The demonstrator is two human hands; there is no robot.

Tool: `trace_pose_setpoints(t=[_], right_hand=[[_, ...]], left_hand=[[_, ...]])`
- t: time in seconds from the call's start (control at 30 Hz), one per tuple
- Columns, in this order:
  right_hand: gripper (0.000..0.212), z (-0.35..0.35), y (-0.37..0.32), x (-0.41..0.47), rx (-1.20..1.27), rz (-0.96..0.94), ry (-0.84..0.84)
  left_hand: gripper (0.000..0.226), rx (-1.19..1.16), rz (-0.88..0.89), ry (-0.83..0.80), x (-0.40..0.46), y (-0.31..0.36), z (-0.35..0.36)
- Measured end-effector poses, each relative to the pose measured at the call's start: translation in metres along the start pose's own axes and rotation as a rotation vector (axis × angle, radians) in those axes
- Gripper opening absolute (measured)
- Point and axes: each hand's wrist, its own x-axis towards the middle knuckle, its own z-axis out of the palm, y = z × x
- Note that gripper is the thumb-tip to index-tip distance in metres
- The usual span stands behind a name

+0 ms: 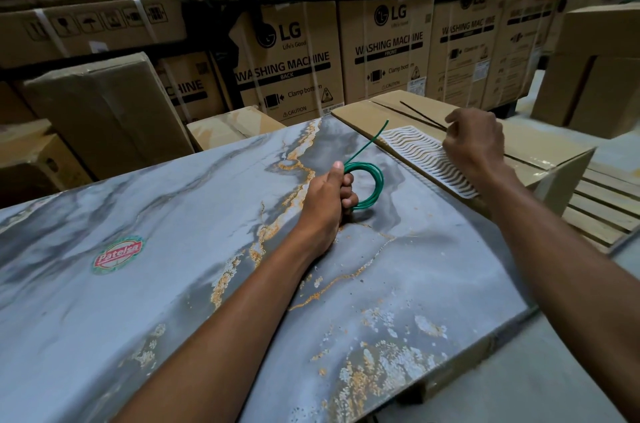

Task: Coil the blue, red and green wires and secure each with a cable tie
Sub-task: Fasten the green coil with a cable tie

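My left hand [327, 201] grips a coil of green wire [370, 185] over the middle of the grey marbled table top [180, 215]. One loose end of the wire sticks up and away toward the back right. My right hand [476, 140] is over a cardboard box [540, 151] to the right of the table. Its curled fingertips pinch the near end of a thin black cable tie [420, 114] that lies on the box lid. No blue or red wire is in view.
A white sheet with a wavy pattern [420, 152] lies on the box under my right wrist. Large washing machine cartons [291, 52] stand stacked along the back. Smaller boxes [104, 104] sit at the left, and a wooden pallet [602, 201] at the right.
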Motion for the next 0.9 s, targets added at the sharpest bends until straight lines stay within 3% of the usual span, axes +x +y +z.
trace_pose_setpoints(t=[0.17, 0.4, 0.5, 0.63, 0.9], right_hand=[[0.036, 0.006, -0.024, -0.011, 0.194, -0.232, -0.042], [0.026, -0.013, -0.067, -0.029, 0.727, -0.053, -0.168], [0.023, -0.019, -0.083, -0.036, 0.985, -0.074, -0.322], [0.013, -0.011, -0.092, -0.051, 0.777, -0.317, -0.507], [0.013, -0.002, -0.107, -0.072, 0.724, -0.333, -0.662]], left_hand=[[0.041, 0.002, 0.015, 0.042, -0.001, 0.003, 0.0], [0.043, 0.358, 0.126, 0.056, -0.008, 0.013, -0.007], [0.042, 0.468, 0.144, 0.053, -0.011, 0.02, -0.01], [0.042, 0.543, 0.136, 0.084, -0.016, 0.025, -0.019], [0.042, 0.241, 0.031, 0.18, -0.023, 0.036, -0.049]])
